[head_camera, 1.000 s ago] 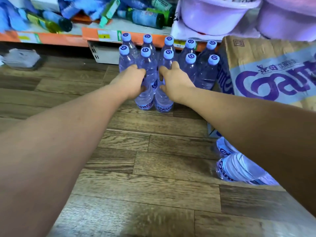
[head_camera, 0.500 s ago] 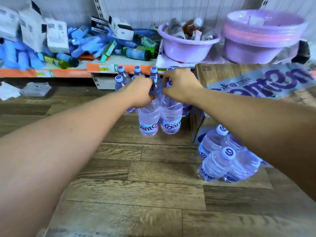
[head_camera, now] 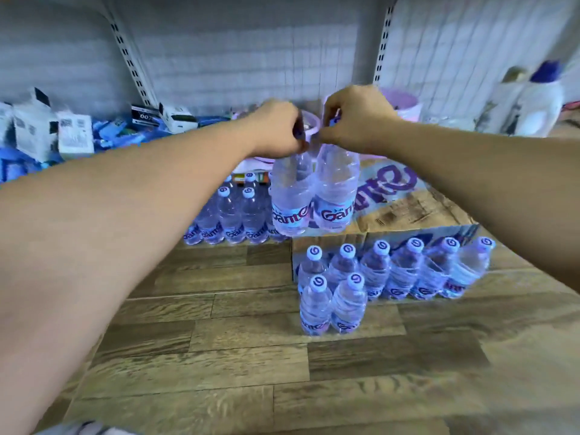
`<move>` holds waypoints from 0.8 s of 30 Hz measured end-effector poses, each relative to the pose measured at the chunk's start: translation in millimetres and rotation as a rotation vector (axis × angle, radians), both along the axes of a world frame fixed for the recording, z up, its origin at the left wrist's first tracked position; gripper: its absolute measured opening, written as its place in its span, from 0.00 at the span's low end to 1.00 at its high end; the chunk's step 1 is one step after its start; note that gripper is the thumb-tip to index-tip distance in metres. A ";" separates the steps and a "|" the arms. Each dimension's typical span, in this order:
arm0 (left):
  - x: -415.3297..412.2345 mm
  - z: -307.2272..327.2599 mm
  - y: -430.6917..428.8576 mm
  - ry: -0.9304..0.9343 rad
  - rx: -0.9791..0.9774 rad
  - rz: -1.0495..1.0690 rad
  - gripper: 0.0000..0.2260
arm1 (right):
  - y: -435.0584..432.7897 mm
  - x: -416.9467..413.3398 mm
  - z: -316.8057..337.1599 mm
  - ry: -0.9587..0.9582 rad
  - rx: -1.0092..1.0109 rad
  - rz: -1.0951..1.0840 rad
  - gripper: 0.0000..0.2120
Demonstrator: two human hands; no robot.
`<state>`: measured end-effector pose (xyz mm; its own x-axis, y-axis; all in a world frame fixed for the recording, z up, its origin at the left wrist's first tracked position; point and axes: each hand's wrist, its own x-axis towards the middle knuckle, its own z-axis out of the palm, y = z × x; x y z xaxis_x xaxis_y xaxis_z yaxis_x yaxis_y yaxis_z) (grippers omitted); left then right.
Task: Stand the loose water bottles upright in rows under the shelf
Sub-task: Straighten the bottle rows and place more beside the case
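Two clear water bottles with purple labels hang in the air side by side. My left hand (head_camera: 277, 130) grips the neck of the left bottle (head_camera: 290, 196). The neck of the right bottle (head_camera: 335, 193) is held by my right hand (head_camera: 351, 119). Their caps are hidden inside my fists. Behind and below them, several bottles (head_camera: 232, 215) stand upright in rows on the floor under the shelf (head_camera: 248, 175). More upright bottles (head_camera: 386, 271) stand in a group at the right, in front of a cardboard box (head_camera: 405, 211).
The wooden floor (head_camera: 219, 356) stretches toward me. White boxes (head_camera: 50, 130) and blue packets lie on the shelf at the left. Purple basins (head_camera: 405, 105) sit behind my hands, and white bottles (head_camera: 539, 102) stand at the far right.
Both hands have lifted the two bottles off the floor, up and away from the rows. My view has tilted upward, showing more of the shelf wall and the bottle group at right.
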<state>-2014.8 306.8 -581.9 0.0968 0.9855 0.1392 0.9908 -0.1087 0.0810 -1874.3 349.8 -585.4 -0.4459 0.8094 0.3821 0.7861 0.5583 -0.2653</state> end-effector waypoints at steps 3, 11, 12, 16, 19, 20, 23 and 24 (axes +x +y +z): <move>40.7 7.8 5.5 -0.001 -0.061 -0.083 0.08 | -0.6 40.8 9.0 -0.040 -0.007 -0.041 0.11; 135.0 -20.5 16.6 -0.145 -0.203 -0.212 0.08 | -2.3 139.6 -18.8 -0.169 -0.109 -0.153 0.02; 144.0 -26.9 18.1 -0.144 -0.215 -0.223 0.08 | -3.0 147.8 -24.6 -0.185 -0.121 -0.154 0.02; 169.7 -55.0 18.8 -0.134 -0.282 -0.245 0.06 | -5.5 174.1 -51.6 -0.211 -0.159 -0.157 0.04; 180.1 -79.4 18.4 -0.091 -0.307 -0.259 0.03 | -8.8 182.3 -74.4 -0.249 -0.197 -0.152 0.09; 182.7 -88.3 17.9 -0.094 -0.331 -0.263 0.03 | -9.3 182.8 -83.1 -0.261 -0.218 -0.147 0.09; 185.5 -118.1 20.8 -0.090 -0.398 -0.248 0.06 | -7.7 181.6 -111.8 -0.253 -0.288 -0.123 0.09; 183.9 -127.6 21.1 -0.079 -0.413 -0.234 0.06 | -7.4 180.7 -121.1 -0.251 -0.298 -0.113 0.09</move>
